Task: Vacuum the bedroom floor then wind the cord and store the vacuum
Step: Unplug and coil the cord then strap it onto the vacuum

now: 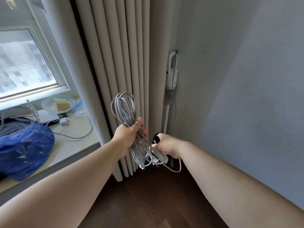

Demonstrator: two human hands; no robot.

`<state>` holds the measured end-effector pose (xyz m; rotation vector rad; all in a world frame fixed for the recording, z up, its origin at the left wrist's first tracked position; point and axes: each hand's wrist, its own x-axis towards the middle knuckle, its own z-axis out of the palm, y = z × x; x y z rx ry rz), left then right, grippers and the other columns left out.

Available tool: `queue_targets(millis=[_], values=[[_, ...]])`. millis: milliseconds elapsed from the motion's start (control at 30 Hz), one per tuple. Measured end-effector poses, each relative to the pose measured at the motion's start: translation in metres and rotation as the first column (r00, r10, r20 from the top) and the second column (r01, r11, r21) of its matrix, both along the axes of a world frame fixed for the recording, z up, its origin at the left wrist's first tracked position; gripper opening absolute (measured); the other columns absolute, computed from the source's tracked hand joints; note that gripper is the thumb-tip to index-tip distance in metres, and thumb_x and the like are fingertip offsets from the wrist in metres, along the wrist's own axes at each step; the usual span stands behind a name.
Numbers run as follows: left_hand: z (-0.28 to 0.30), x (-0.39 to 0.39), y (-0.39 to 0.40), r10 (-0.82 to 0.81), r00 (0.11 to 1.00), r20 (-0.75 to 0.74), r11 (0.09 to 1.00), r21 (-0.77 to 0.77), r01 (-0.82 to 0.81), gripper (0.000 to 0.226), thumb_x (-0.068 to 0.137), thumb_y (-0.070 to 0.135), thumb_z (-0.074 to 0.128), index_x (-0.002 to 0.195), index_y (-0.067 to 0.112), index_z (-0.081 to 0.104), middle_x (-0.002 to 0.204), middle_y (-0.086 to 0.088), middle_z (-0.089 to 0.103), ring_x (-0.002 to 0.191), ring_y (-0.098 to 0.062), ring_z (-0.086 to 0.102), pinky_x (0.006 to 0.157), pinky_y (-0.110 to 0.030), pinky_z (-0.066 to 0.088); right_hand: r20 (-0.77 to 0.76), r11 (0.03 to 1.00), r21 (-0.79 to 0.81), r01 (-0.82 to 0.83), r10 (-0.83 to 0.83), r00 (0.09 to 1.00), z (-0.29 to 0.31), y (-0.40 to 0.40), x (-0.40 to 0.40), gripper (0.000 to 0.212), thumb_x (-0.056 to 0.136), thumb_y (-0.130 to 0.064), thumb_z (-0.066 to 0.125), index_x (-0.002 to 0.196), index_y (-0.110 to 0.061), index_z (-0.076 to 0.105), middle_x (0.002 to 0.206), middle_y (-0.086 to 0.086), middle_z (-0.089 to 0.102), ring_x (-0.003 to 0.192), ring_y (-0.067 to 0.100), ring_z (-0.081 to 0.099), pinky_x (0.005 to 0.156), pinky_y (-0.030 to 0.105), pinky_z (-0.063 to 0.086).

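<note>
Cord (125, 112), grey, wound in loops: gripped mid-bundle by left hand (130, 134), fingers curled round it, in front of curtain (115, 63). Right hand (166, 145) just beside, closed on cord's lower strands. Vacuum (171, 74), white, upright against wall, right of curtain, above right hand.

The pale grey cord (126, 116) is wound into a long bundle of loops, held upright by its middle, with loose ends dangling at 6 o'clock. The white vacuum (171, 74) stands upright in the corner at its 2 o'clock.
</note>
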<state>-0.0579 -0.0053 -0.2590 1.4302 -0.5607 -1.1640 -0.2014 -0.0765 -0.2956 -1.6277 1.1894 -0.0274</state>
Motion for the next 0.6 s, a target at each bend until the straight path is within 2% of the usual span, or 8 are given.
queue_targets(millis=[100,133,200,233,333,400,467,600], values=[[0.003,0.014,0.0,0.065,0.997,-0.047,0.997,-0.025,-0.067,0.031,0.091,0.04,0.062,0.084,0.009,0.062,0.066,-0.007,0.064,0.063,-0.023,0.066,0.069,-0.037,0.057,-0.078,0.969,0.236,-0.066,0.087,0.993,0.004,0.01,-0.003,0.03,0.085,0.003,0.044,0.112,-0.01,0.049,0.087,0.007,0.071,0.082,0.019,0.068,0.066,0.022,0.046],[0.001,0.026,0.0,0.102,0.992,-0.078,0.994,-0.024,-0.104,0.03,0.092,0.039,0.062,0.082,0.01,0.061,0.061,-0.005,0.062,0.061,-0.021,0.064,0.071,-0.038,0.057,-0.128,0.956,0.278,-0.09,0.13,0.983,0.001,0.011,-0.002,0.034,0.084,0.004,0.038,0.115,-0.001,0.049,0.085,0.007,0.073,0.082,0.02,0.071,0.068,0.021,0.044],[0.003,0.036,-0.003,0.155,0.98,-0.128,0.985,-0.05,-0.162,0.032,0.093,0.038,0.06,0.076,0.012,0.057,0.054,-0.001,0.057,0.056,-0.019,0.058,0.072,-0.04,0.055,-0.225,0.957,0.276,-0.088,0.154,0.962,0.002,0.009,-0.016,0.03,0.081,-0.004,0.033,0.104,0.007,0.05,0.078,0.012,0.074,0.075,0.024,0.073,0.09,0.033,0.044],[0.002,0.042,-0.006,0.181,0.973,-0.143,0.98,-0.062,-0.191,0.034,0.094,0.038,0.059,0.072,0.012,0.054,0.052,0.0,0.054,0.054,-0.019,0.056,0.07,-0.039,0.054,-0.278,0.967,0.243,-0.08,0.148,0.949,0.004,0.007,-0.021,0.026,0.081,-0.008,0.034,0.094,0.005,0.051,0.07,0.013,0.073,0.07,0.026,0.072,0.095,0.036,0.043],[-0.003,0.06,-0.014,0.252,0.961,-0.116,0.963,-0.067,-0.261,0.041,0.094,0.04,0.058,0.064,0.014,0.047,0.044,0.003,0.048,0.046,-0.017,0.051,0.061,-0.034,0.051,-0.41,0.995,0.022,-0.096,0.097,0.907,0.003,-0.009,-0.034,0.013,0.081,-0.01,0.044,0.071,-0.007,0.052,0.059,0.008,0.066,0.073,0.03,0.066,0.076,0.032,0.05],[-0.008,0.067,-0.02,0.255,0.965,-0.069,0.965,-0.04,-0.258,0.043,0.093,0.04,0.059,0.061,0.014,0.046,0.043,0.003,0.046,0.043,-0.015,0.05,0.063,-0.034,0.05,-0.399,0.989,-0.145,-0.026,-0.034,0.916,0.008,-0.021,-0.041,0.008,0.087,-0.007,0.05,0.08,-0.012,0.048,0.081,0.01,0.063,0.077,0.026,0.061,0.071,0.03,0.049],[-0.012,0.067,-0.022,0.192,0.981,0.028,0.981,0.018,-0.193,0.043,0.091,0.042,0.062,0.061,0.014,0.049,0.043,0.003,0.048,0.048,-0.017,0.051,0.068,-0.035,0.05,-0.348,0.96,-0.275,0.049,-0.147,0.926,0.018,-0.026,-0.042,0.015,0.092,-0.011,0.052,0.104,-0.014,0.044,0.1,0.011,0.058,0.087,0.025,0.056,0.068,0.028,0.042],[-0.013,0.045,-0.028,-0.06,0.952,0.299,0.991,0.132,0.021,0.041,0.083,0.047,0.069,0.066,0.011,0.058,0.049,0.0,0.053,0.057,-0.021,0.052,0.07,-0.037,0.051,-0.263,0.88,-0.472,0.047,-0.191,0.945,0.038,-0.032,-0.02,0.029,0.092,-0.018,0.059,0.117,-0.01,0.046,0.109,0.009,0.057,0.095,0.026,0.059,0.072,0.029,0.042]])
